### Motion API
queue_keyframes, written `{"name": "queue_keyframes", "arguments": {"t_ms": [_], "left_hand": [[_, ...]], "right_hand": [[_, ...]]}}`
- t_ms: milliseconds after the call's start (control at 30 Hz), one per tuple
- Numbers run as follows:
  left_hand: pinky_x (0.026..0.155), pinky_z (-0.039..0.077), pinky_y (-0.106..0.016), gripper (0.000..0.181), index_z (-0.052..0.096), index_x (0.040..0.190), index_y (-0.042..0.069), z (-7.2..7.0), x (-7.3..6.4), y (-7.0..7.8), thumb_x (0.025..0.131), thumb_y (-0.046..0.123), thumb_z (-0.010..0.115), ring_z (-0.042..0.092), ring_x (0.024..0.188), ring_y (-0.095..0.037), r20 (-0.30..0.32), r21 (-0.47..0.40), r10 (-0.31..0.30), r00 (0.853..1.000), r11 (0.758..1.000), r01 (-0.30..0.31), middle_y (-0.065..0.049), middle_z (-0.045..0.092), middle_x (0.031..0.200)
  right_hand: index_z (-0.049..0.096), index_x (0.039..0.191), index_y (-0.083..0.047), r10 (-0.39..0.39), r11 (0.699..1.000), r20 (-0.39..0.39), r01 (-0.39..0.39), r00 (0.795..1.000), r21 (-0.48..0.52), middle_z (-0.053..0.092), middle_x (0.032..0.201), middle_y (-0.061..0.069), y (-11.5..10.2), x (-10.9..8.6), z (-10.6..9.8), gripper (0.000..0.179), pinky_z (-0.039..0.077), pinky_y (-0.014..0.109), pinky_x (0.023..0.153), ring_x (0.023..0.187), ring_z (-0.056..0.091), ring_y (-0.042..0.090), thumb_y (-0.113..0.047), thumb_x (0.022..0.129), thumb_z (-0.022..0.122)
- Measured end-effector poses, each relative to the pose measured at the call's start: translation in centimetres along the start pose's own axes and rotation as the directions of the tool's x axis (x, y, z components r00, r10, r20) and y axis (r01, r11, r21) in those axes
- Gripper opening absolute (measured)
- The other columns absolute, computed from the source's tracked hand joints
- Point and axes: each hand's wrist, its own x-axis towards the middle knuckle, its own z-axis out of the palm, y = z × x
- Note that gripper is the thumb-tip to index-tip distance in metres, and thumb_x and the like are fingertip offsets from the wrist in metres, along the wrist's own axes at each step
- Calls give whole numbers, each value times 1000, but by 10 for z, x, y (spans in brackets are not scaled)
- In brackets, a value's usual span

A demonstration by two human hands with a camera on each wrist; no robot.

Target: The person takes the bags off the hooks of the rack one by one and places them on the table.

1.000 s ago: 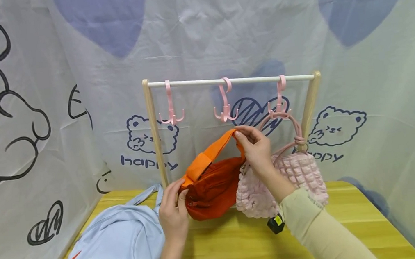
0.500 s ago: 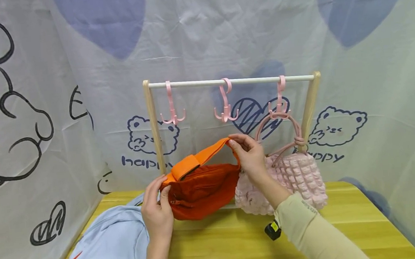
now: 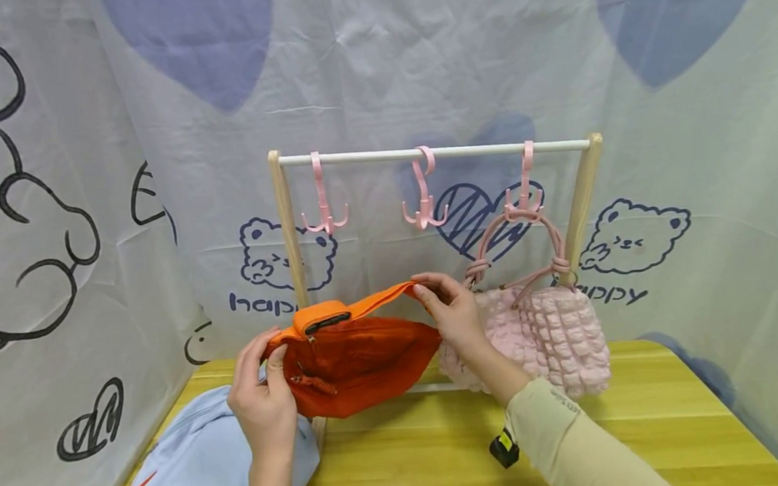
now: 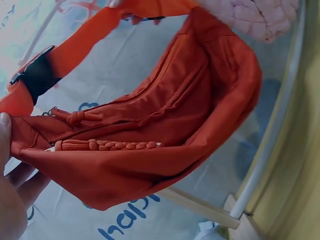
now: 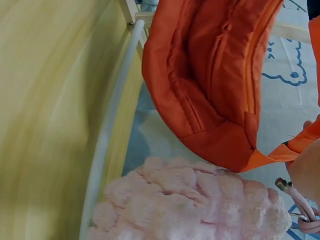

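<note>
An orange waist bag [image 3: 365, 361] is held up in front of the rack, stretched between both hands. My left hand [image 3: 263, 397] pinches its left end, where the strap joins the body. With thumb and fingers my right hand [image 3: 453, 311] grips the orange strap [image 3: 383, 299] near the right end. A black buckle [image 4: 37, 72] sits on the strap, and braided zipper pulls [image 4: 110, 145] lie along the front in the left wrist view. Just behind my right forearm, a pink puffy handbag [image 3: 564, 336] hangs by its handle from the right pink hook [image 3: 526, 200].
A wooden rack with a white bar [image 3: 367, 154] stands at the back. The left hook [image 3: 324, 218] and middle hook [image 3: 424, 209] carry nothing. A light blue bag [image 3: 193, 468] lies on the wooden table [image 3: 415, 464] at left, partly behind my left forearm.
Both hands have moved left and the right one also down, bringing the orange waist bag lower and more level. The pink handbag is less covered by my right arm.
</note>
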Motion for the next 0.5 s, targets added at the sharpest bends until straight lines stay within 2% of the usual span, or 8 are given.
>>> {"name": "queue_keyframes", "arguments": {"t_ms": [100, 233, 333, 500], "left_hand": [[77, 51, -5, 27, 77, 113, -1, -4, 3, 2, 87, -8, 76, 68, 106, -5, -15, -17, -24, 1000, 1000, 23, -17, 75, 111], [84, 52, -9, 25, 78, 111, -2, -6, 4, 4, 87, -9, 76, 65, 101, 4, -38, -50, -66, 997, 997, 64, -17, 75, 108], [86, 52, -10, 24, 78, 110, -2, -7, 4, 5, 87, -8, 75, 64, 98, 5, -57, -54, -89, 994, 995, 86, -16, 75, 107], [86, 52, -11, 22, 78, 109, -2, -5, 5, 6, 88, -7, 76, 64, 96, 4, -87, -57, -103, 991, 994, 98, -16, 75, 106]], "right_hand": [[71, 121, 5, 3, 999, 30, -4, 1000, 40, 74, 112, 16, 7, -3, 2, 22, 59, 28, 93, 98, 70, 9, -4, 101, 67], [71, 120, 5, 13, 998, 67, -17, 998, 57, 74, 111, 16, 16, -9, 3, 22, 59, 36, 96, 98, 71, 12, -4, 101, 67], [72, 119, 4, 21, 999, 95, -24, 995, 27, 73, 111, 18, 22, -13, 3, 21, 59, 35, 95, 97, 71, 13, -4, 101, 67], [74, 120, 0, 53, 997, 148, -44, 988, -61, 73, 114, 17, 31, -23, 1, 21, 58, 25, 91, 99, 69, 11, -8, 102, 67]]}}
